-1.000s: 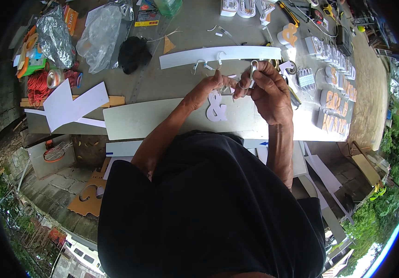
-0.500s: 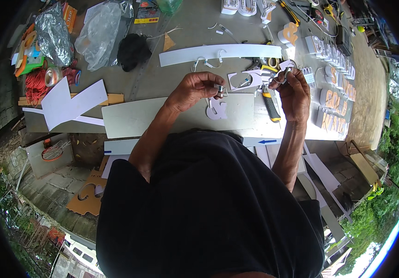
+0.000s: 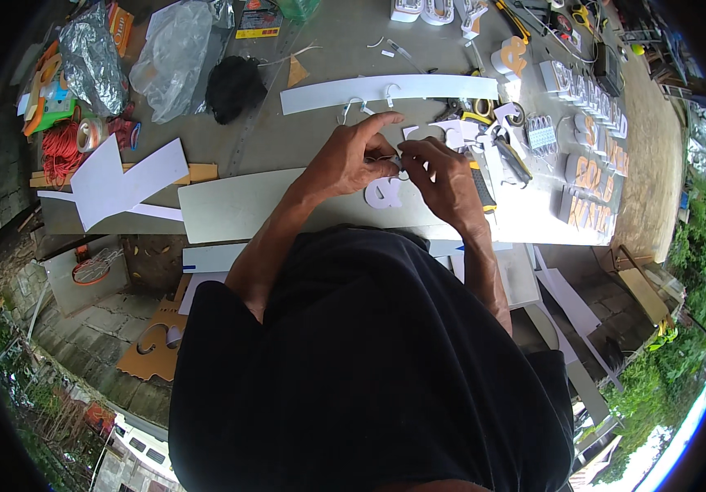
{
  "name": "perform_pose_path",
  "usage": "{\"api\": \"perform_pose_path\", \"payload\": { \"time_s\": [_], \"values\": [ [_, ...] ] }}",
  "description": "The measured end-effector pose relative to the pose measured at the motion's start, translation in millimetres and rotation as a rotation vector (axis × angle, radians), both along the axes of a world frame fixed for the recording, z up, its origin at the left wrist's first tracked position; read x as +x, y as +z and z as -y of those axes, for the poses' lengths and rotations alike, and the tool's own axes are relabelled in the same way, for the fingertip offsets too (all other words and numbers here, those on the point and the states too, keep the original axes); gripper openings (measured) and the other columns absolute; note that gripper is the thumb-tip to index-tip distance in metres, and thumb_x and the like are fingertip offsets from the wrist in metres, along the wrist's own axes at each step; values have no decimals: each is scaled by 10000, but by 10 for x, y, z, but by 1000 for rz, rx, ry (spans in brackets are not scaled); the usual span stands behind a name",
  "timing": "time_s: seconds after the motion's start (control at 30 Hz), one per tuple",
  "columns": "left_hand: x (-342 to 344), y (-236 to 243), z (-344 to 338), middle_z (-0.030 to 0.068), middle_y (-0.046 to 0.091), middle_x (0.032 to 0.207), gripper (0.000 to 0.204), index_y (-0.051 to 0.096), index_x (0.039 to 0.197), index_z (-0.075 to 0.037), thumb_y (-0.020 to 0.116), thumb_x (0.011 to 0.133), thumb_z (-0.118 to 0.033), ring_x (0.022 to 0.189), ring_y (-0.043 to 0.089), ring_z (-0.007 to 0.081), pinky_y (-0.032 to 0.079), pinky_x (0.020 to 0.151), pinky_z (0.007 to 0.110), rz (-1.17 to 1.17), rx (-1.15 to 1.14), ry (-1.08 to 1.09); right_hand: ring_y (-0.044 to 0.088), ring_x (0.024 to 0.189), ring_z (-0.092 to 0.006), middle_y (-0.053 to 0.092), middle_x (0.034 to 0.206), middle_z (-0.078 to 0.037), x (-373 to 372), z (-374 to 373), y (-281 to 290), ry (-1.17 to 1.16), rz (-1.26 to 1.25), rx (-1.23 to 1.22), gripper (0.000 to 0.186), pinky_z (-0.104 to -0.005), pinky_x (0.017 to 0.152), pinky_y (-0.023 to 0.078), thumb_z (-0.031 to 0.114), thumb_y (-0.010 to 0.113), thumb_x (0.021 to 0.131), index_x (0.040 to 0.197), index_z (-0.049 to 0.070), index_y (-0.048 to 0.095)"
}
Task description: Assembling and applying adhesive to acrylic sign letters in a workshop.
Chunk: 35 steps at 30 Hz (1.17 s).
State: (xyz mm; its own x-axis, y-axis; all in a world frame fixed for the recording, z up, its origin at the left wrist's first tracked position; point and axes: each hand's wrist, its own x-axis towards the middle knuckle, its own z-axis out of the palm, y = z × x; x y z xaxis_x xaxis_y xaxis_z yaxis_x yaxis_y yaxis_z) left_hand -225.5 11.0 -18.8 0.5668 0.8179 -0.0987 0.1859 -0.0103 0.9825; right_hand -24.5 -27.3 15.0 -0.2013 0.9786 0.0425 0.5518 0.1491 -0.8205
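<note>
My two hands meet over the pale board (image 3: 254, 205) in front of me. My left hand (image 3: 354, 162) pinches a small, thin whitish strip (image 3: 385, 158), its index finger raised and the thumb pressed inward. From the right, my right hand (image 3: 444, 174) brings its closed fingertips to the same piece; they hide most of it. Just below lies a curly white cut-out (image 3: 383, 193). A yellow-and-black cutter (image 3: 482, 189) sits partly behind my right hand. Right of it, a dark-handled hand tool (image 3: 515, 162) rests among white scraps.
Beyond my hands lies a long white strip (image 3: 385, 93) with small curved pieces near it. Boxy letter shapes (image 3: 590, 168) line the right side. White sheet offcuts (image 3: 123, 182), red cord (image 3: 62, 149), a black bundle (image 3: 235, 90) and clear plastic (image 3: 174, 61) occupy the left.
My right hand has come left and down to meet my left hand. The hand tool that was up by my right hand now lies on the table.
</note>
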Motion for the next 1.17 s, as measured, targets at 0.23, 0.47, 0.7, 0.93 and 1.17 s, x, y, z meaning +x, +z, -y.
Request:
{"api": "perform_pose_path", "payload": {
  "time_s": [0.23,0.47,0.7,0.93,1.17],
  "values": [
    [53,69,2,103,748,921,560,565,1315,-35,795,803,-41,878,715,176,538,818,323,-55,-80,118,691,724,-189,721,874,-124,-5,-55,-12,47,76,-72,176,-305,669,541,49,670,906,1069,-17,682],
    [75,-200,121,95,744,841,213,724,920,28,822,787,-106,741,688,112,551,690,267,260,-186,312,732,747,-192,735,838,-145,4,-70,-26,-103,-277,-355,159,-305,679,569,74,670,907,1011,-46,663],
    [71,-110,148,90,710,901,140,681,947,40,745,825,12,808,668,123,550,739,259,136,-15,287,737,727,-196,732,806,-132,-73,-83,91,-68,-127,-225,135,-305,635,567,64,677,885,973,-37,659],
    [173,-9,146,86,705,751,142,658,867,19,763,789,-37,660,669,132,534,621,280,142,173,401,706,687,-240,690,813,-166,-229,-58,99,-155,-10,16,124,-342,618,547,33,690,843,942,-30,649],
    [156,-193,33,91,700,871,230,663,1022,-12,766,882,-162,842,661,129,534,783,310,183,-10,306,727,796,-272,703,922,-144,-114,-193,98,-71,-59,-43,140,-344,685,605,11,666,849,989,9,670]
  ]
}}
